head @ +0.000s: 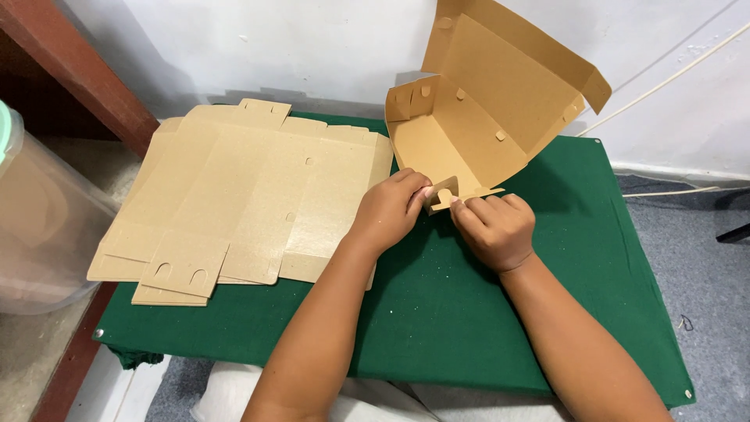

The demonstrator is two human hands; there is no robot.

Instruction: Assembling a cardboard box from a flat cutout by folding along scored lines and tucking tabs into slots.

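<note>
On the green cloth-covered table (437, 312), I see a half-folded brown cardboard box (476, 117) standing near the far edge, its lid tipped open toward the wall. At the box's near side, my left hand (388, 211) and right hand (494, 228) meet, fingertips pinching a small slotted flap (442, 194) between them. Left of the box, a stack of flat box blanks (242, 195) lies spread on the table.

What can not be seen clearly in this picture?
Head view only:
- Front tab of the box: mostly covered by the left hand and right hand.
- Lower sheets in the flat stack: hidden under the top ones.
- Plastic tub: cut off by the left edge.
</note>
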